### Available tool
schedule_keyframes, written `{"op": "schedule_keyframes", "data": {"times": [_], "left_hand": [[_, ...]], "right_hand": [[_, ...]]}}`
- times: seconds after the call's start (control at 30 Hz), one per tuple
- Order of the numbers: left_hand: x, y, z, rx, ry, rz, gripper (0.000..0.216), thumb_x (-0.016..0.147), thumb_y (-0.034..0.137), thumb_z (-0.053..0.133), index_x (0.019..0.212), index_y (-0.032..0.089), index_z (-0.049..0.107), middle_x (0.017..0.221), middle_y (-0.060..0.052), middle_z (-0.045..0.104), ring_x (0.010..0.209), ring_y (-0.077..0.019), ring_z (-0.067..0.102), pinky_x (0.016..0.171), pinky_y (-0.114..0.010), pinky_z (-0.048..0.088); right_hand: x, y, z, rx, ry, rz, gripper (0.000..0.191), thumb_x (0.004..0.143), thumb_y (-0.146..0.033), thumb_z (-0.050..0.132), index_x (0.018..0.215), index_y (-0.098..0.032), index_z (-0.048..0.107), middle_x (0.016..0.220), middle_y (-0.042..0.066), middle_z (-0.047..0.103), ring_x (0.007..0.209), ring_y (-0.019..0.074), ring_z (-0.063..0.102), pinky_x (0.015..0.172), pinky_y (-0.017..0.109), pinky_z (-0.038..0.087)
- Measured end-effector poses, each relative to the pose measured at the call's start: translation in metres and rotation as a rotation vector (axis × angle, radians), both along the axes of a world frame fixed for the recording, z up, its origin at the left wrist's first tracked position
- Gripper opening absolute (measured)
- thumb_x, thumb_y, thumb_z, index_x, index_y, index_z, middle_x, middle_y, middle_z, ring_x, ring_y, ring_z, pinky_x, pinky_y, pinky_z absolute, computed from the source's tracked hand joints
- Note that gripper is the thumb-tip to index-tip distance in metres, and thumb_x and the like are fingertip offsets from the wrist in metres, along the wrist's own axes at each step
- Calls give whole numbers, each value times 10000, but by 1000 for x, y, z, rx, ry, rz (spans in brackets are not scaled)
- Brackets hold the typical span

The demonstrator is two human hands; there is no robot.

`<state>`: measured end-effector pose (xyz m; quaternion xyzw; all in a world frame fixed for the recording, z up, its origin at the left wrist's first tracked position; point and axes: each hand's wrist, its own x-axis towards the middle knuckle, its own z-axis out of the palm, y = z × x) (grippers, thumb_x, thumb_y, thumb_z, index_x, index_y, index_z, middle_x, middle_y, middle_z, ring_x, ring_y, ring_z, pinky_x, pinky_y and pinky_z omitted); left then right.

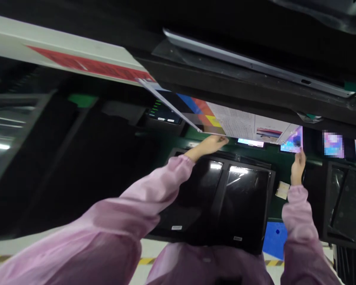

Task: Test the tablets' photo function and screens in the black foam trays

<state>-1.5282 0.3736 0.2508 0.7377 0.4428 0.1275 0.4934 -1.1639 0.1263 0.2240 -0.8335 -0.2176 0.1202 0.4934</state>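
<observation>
A black shelf [210, 89] spans the top of the view, with a tablet [250, 63] lying on it, seen edge-on. Below, close to the person's body, a black tray [220, 188] carries two dark-screened tablets [246, 202] side by side. A printed sheet [240, 118] hangs under the shelf, and a blue folder [275, 239] lies right of the tray. Partly behind the sheet's right end is a lit tablet [292, 142]. The left hand [209, 145] has its fingers curled at the sheet's lower edge; whether they grasp it, I cannot tell. The right hand [298, 168] has its fingertips nearly together at the lit tablet's lower right corner, any hold unclear. Nearby lies a small card [283, 190].
</observation>
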Motion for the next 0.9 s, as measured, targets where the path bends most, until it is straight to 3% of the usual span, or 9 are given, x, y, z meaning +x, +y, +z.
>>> {"op": "schedule_keyframes", "data": {"times": [0.07, 0.17, 0.3, 0.47, 0.6, 0.9], "left_hand": [[-18, -32, 3, 108, 51, -76, 466, 925, 553, 670, 1200, 182, 730, 1335, -145, 749, 1266, -372, 687, 1189, -523, 471], [-39, -76, 4, 311, 147, -138, 550, 941, 518, 588, 1368, 174, 627, 1372, -162, 721, 1321, -393, 636, 1215, -613, 414], [-43, -102, 1, 449, 184, -137, 595, 885, 405, 608, 1422, 152, 575, 1384, -181, 678, 1362, -398, 583, 1295, -654, 281], [-30, -104, 3, 487, 233, -133, 636, 836, 351, 667, 1420, 116, 577, 1361, -205, 669, 1328, -422, 574, 1270, -655, 311], [-26, -109, 6, 530, 266, -181, 789, 785, 376, 734, 1481, 67, 529, 1386, -235, 644, 1353, -448, 549, 1284, -667, 278], [-16, -116, 2, 589, 279, -108, 804, 813, 311, 658, 1525, -4, 457, 1352, -255, 647, 1334, -450, 567, 1252, -629, 330]], "right_hand": [[-53, -27, 12, 18, -70, 133, 603, 1003, -599, 488, 1413, -194, 665, 1563, 164, 541, 1473, 274, 536, 1255, 472, 427], [-127, -59, 26, -28, -123, 244, 462, 1020, -566, 551, 1303, -239, 715, 1539, 148, 545, 1444, 287, 560, 1242, 520, 432], [-179, -74, 36, -122, -184, 285, 484, 1031, -538, 564, 1383, -218, 650, 1613, 185, 457, 1533, 326, 459, 1264, 564, 401], [-180, -74, 38, -171, -265, 285, 609, 1001, -553, 598, 1452, -147, 546, 1627, 247, 396, 1570, 351, 388, 1275, 563, 385], [-176, -78, 35, -195, -247, 278, 599, 986, -578, 609, 1424, -173, 543, 1615, 238, 388, 1555, 352, 407, 1247, 566, 411], [-180, -79, 27, -160, -276, 202, 552, 981, -616, 585, 1321, -182, 561, 1567, 240, 413, 1496, 339, 475, 1204, 541, 454]]}}
